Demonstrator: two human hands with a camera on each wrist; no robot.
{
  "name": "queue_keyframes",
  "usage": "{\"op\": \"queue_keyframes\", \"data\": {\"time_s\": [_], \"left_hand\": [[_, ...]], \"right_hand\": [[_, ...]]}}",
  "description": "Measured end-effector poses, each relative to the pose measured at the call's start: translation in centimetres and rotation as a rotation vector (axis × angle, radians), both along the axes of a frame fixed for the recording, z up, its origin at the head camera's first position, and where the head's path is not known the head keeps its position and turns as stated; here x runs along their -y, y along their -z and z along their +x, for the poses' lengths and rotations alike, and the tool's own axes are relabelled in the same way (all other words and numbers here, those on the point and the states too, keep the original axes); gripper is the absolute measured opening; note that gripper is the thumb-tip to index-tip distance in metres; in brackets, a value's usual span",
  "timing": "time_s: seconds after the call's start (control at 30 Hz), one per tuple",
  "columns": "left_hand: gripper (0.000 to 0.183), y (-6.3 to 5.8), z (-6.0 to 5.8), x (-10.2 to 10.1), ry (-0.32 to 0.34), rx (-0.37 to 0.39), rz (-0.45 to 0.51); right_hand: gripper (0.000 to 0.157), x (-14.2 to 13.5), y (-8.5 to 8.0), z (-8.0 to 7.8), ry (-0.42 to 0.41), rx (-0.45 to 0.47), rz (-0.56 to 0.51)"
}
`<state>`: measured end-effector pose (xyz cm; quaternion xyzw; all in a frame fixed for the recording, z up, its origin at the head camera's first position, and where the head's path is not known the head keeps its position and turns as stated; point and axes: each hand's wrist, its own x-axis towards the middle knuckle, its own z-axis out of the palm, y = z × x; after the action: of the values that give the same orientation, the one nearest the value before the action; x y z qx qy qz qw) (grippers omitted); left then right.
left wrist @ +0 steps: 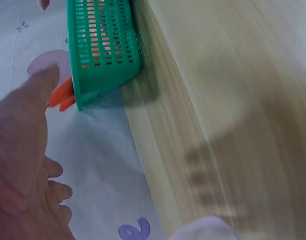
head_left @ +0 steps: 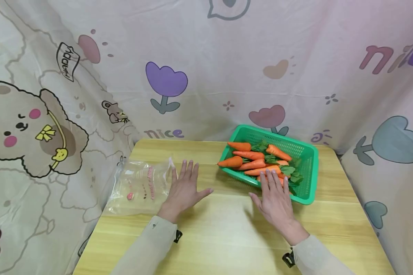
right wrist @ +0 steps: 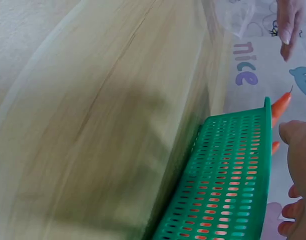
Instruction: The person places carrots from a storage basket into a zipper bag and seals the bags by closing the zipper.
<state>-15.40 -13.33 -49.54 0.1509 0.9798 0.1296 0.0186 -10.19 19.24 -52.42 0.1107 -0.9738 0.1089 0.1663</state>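
Observation:
My left hand (head_left: 184, 191) hovers palm down with its fingers spread, beside the right edge of a clear plastic bag (head_left: 134, 191) with pink print. Nothing is held in it. Over the near rim of a green plastic basket (head_left: 312, 172) is my right hand (head_left: 275, 200), fingers straight and grasping nothing. Orange carrots (head_left: 249, 155) with green leafy tops (head_left: 296, 177) lie piled in the basket, several pointing left. In the right wrist view the basket's slotted side (right wrist: 217, 185) stands beside the right thumb, with carrot tips (right wrist: 280, 107) poking above the rim.
A light wooden table (head_left: 223, 236) carries the bag on its left and the basket at its back right. Behind and along both sides hangs a printed cloth (head_left: 206, 76) with flowers and a cartoon bear. Both wrists wear black straps (head_left: 289, 258).

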Motion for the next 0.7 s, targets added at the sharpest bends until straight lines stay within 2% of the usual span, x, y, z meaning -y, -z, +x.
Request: {"op": "queue_keyframes", "data": {"time_s": [0.13, 0.3, 0.53, 0.7], "left_hand": [[0.104, 0.5, -1.2, -1.7, 0.010, 0.023, 0.002], [0.104, 1.4, -2.9, -3.8, 0.062, 0.046, -0.041], [0.106, 1.8, -5.3, -5.6, 0.117, 0.059, -0.052], [0.103, 2.1, -5.9, -6.8, 0.199, 0.060, -0.054]], "right_hand": [[0.084, -0.5, 0.5, 0.2, 0.023, 0.015, 0.002], [0.083, -0.9, 1.8, 0.8, 0.055, 0.039, 0.015], [0.085, -1.8, 3.2, 1.0, 0.041, 0.014, 0.056], [0.082, -3.9, 3.4, 0.8, 0.022, 0.035, 0.064]]}}
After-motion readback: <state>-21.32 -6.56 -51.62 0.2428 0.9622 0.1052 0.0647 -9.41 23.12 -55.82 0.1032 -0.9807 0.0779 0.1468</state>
